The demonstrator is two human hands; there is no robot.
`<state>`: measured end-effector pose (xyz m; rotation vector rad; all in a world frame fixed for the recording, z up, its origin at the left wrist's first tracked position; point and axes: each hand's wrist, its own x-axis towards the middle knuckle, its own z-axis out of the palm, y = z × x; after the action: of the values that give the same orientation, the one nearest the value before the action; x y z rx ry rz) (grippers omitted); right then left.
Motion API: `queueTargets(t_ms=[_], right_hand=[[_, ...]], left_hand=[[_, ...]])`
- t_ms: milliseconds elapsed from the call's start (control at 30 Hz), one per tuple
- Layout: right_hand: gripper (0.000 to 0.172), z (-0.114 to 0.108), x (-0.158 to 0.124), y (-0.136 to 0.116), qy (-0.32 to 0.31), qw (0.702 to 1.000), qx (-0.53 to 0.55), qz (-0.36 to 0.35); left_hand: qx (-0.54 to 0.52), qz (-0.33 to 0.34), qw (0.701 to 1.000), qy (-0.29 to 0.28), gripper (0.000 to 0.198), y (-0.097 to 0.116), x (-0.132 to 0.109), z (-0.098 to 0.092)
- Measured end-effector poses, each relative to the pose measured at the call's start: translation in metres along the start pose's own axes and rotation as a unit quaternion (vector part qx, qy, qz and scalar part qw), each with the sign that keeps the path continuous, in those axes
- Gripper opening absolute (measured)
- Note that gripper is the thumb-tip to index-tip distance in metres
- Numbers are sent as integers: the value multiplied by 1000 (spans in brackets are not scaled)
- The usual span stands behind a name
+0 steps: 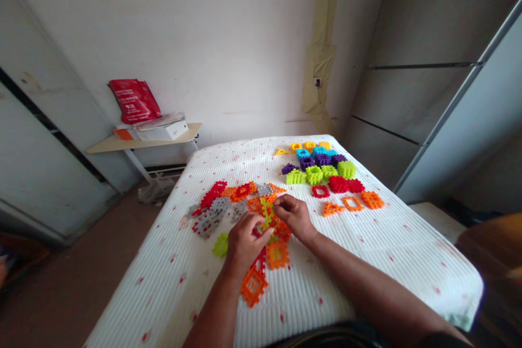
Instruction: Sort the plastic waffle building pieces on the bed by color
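Note:
Both hands meet over a flat chain of joined plastic tiles (228,201) on a white bed (367,250). My left hand (243,240) and my right hand (293,215) pinch the same lime-green square tile (267,214), held upright between them. Orange tiles (261,272) of the chain lie just below my hands; red and grey ones stretch off to the left. A loose green tile (221,245) rests left of my left wrist.
Sorted tiles sit at the bed's far right: yellow, blue and purple ones (316,155), lime-green ones (320,173), red ones (338,186), orange ones (354,202). A small shelf (142,141) with a red bag (134,100) and boxes stands by the wall.

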<state>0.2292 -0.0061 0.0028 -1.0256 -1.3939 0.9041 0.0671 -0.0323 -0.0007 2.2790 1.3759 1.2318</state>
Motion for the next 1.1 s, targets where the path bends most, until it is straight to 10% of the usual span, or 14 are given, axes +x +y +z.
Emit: queueTargets(t_ms=[700, 900, 1100], right_hand=[[16, 2, -4, -5, -15, 997, 63, 43], [10, -9, -1, 0, 6, 990, -107, -96], [17, -12, -2, -4, -28, 914, -285, -289]], left_hand=[[20, 55, 996, 68, 11, -1, 1, 2], [-124, -150, 975, 105, 21, -8, 1, -1], [-219, -211, 948, 91, 26, -7, 3, -2]])
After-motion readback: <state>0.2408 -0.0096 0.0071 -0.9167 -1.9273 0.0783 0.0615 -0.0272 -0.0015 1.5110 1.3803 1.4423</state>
